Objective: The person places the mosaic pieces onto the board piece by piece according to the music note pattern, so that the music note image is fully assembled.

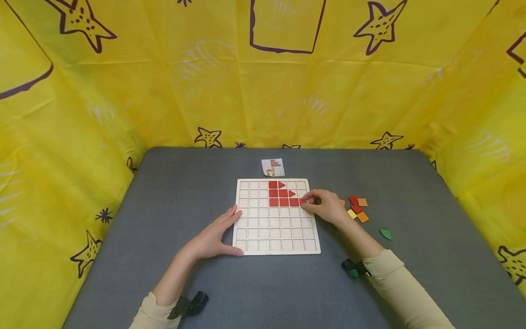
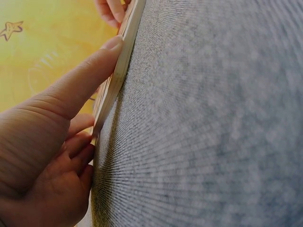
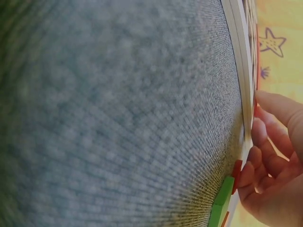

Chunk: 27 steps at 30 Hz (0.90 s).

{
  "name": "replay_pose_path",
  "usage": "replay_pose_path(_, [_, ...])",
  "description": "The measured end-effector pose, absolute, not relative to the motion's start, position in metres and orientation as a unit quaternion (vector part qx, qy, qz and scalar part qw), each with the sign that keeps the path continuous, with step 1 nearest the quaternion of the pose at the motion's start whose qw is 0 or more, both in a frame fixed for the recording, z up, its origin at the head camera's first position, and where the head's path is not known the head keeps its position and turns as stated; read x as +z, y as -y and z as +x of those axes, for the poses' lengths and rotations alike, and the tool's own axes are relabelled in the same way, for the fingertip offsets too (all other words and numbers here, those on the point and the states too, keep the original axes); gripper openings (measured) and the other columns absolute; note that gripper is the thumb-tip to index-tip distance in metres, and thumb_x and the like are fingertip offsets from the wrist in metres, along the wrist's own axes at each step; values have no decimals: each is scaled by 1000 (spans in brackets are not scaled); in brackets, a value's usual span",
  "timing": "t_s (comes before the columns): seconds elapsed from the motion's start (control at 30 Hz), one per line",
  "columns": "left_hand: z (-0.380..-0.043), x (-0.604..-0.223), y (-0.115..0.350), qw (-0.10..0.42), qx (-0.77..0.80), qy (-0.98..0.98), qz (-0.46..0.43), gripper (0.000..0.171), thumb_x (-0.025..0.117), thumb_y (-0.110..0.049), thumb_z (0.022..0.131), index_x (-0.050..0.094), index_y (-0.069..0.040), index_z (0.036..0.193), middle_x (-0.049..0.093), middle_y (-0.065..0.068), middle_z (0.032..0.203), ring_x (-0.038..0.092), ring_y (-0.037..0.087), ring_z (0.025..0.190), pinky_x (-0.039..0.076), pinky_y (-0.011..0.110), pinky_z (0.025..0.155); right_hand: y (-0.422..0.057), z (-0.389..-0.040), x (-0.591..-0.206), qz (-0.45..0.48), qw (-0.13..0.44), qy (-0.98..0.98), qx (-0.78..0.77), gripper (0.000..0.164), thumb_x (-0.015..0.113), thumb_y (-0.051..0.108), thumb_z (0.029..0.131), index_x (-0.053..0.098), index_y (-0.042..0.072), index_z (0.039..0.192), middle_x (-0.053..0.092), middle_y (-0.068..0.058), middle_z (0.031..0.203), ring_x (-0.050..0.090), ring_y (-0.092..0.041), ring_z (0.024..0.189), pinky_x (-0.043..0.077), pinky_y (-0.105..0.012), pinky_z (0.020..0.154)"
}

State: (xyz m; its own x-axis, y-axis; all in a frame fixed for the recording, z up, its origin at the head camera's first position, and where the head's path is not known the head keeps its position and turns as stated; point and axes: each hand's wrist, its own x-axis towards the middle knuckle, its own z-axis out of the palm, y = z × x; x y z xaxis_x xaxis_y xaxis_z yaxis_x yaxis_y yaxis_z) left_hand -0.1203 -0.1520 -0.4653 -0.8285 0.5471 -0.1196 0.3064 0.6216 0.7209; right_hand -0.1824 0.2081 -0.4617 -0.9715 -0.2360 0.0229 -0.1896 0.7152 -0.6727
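Note:
A pale wooden grid board [image 1: 275, 235] lies on the table, with red tiles [image 1: 283, 202] set in three stepped rows in its upper part. Two of those rows end in pointed red pieces [image 1: 292, 193]. At the right end of the third row, my right hand [image 1: 328, 206] pinches a red tile [image 1: 302, 201] between thumb and fingertips, partly hidden by them. My left hand [image 1: 211, 236] rests at the board's lower left, fingers spread along the left side. Its thumb [image 2: 90, 75] lies nearly straight against the board's near edge [image 2: 124, 61].
Beyond the board lies a small pattern card [image 1: 273, 167] showing a coloured figure on a grid. Right of the board are loose orange tiles [image 1: 362, 217], red tiles [image 1: 356, 209], a yellow tile [image 1: 351, 214] and a green rounded piece [image 1: 385, 234]. Yellow printed cloth [image 1: 263, 100] surrounds the grey table [image 1: 185, 173].

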Motion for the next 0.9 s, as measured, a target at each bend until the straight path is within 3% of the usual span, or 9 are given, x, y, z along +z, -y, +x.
replay_pose_path(0.47, [-120, -466, 152, 166, 365, -883, 245, 108, 88, -39, 69, 29, -4, 153, 12, 13, 162, 13, 32, 147, 21, 55, 112, -226, -176, -456, -83, 28, -915, -393, 23, 77, 27, 85, 72, 13, 103, 62, 1, 83, 50, -19, 66, 38, -29, 59])
replay_pose_path(0.9, [-121, -467, 153, 161, 362, -883, 249, 107, 87, -40, 70, 29, -3, 152, 13, 15, 161, 14, 34, 147, 21, 56, 112, -281, -165, -449, -19, 26, -914, -404, 34, 67, 35, 93, 69, 11, 115, 70, -8, 102, 61, -23, 84, 47, -29, 66])
